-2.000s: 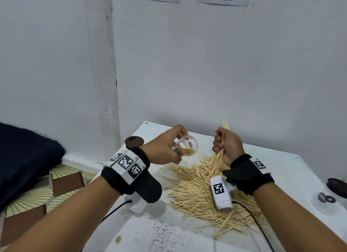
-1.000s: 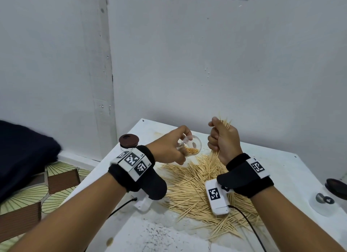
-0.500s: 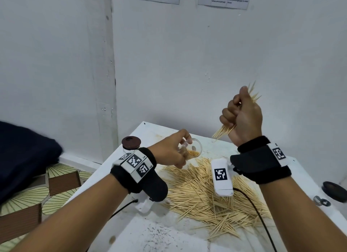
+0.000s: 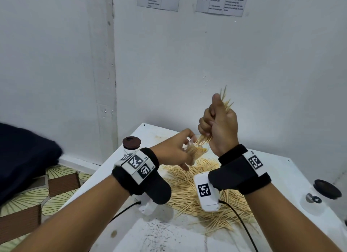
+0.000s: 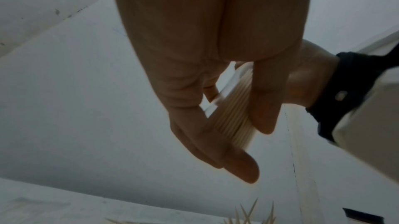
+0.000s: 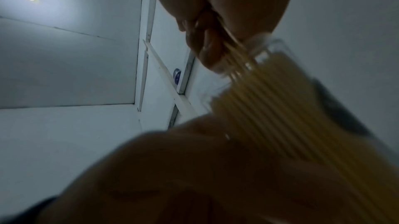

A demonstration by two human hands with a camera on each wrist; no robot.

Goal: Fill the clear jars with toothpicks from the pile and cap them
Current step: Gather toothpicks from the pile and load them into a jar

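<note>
The left hand (image 4: pixel 175 150) holds the jar (image 4: pixel 197 150) tilted above the pile (image 4: pixel 189 188) on the counter (image 4: pixel 277 169), mouth toward the right hand (image 4: pixel 218 128), judged to ease loading. The left grip wraps the partly filled jar. The right grip is clenched on a bundle (image 4: pixel 204 139), lower tips at the jar mouth.

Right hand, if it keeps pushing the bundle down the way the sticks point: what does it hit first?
Most likely the open mouth of the clear jar held by the left hand. The right hand grips the toothpick bundle with its lower tips at or just inside that opening; exact depth is unclear.
</note>
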